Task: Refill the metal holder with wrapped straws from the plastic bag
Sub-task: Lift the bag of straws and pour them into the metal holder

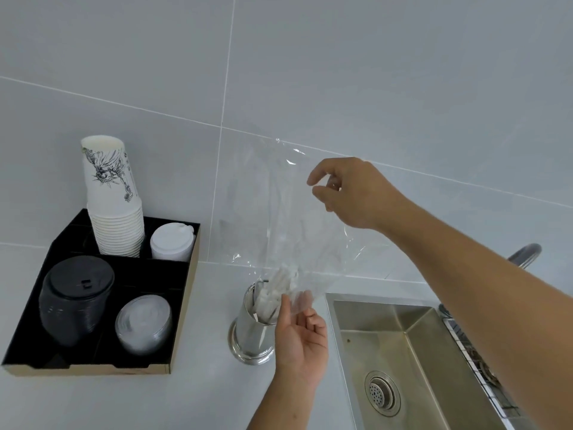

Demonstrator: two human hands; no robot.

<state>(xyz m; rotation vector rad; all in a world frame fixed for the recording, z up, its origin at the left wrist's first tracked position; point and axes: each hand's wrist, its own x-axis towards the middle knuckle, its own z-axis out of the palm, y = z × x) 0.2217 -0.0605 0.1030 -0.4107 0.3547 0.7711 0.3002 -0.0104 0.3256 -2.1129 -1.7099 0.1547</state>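
Observation:
A clear plastic bag (279,212) hangs upside down above the counter, its mouth pointing down. My right hand (350,193) pinches the bag's upper end high in the air. My left hand (299,330) grips the bag's lower end right beside the holder's rim. White wrapped straws (273,296) stick out of the bag's mouth into the round metal holder (248,333), which stands upright on the counter just left of the sink. The holder's inside is mostly hidden by the straws and my left hand.
A black cardboard organiser (183,305) at the left holds a stack of paper cups (113,206), white lids (172,240), black lids (76,296) and clear lids (144,324). A steel sink (412,352) lies to the right, with a tap (524,254) and a wire rack (474,361).

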